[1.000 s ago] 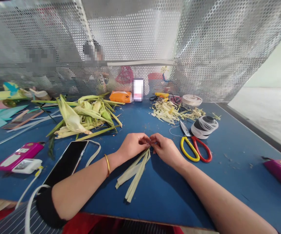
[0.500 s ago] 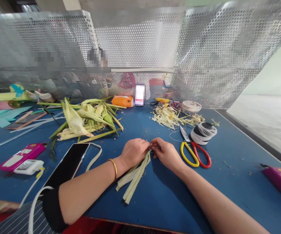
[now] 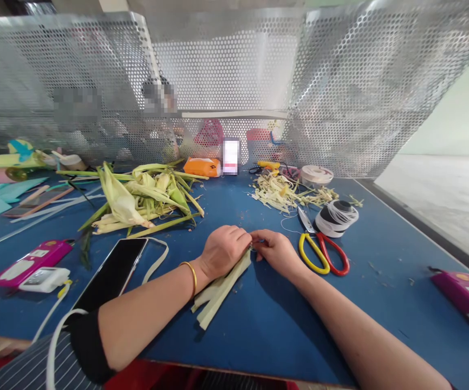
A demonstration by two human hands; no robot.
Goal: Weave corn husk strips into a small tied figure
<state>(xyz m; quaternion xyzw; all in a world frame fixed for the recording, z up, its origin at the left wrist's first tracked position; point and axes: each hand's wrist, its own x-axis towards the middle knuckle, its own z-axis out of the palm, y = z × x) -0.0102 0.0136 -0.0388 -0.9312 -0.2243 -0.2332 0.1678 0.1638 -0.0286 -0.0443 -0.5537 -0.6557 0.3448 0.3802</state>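
A bundle of pale yellow-green leaf strips [image 3: 218, 290] lies on the blue table [image 3: 267, 319], fanning toward me. My left hand [image 3: 223, 250], with a gold bangle on the wrist, is closed over the strips' far end, knuckles up. My right hand [image 3: 277, 251] meets it from the right, its fingers pinched at the same end of the bundle. What sits between the fingertips is too small to make out.
Yellow-and-red scissors [image 3: 319, 250] and a spool of white cord [image 3: 336, 215] lie just right of my hands. A heap of green leaves [image 3: 141, 197] and a black phone [image 3: 110, 273] are to the left. Leaf trimmings [image 3: 283, 192], pink devices [image 3: 31, 260] and a perforated metal screen [image 3: 234, 81] surround the area.
My left hand has rolled over the strips' end, knuckles up, pressing the bundle together. The strips now lie closer together. The camera view shifted slightly.
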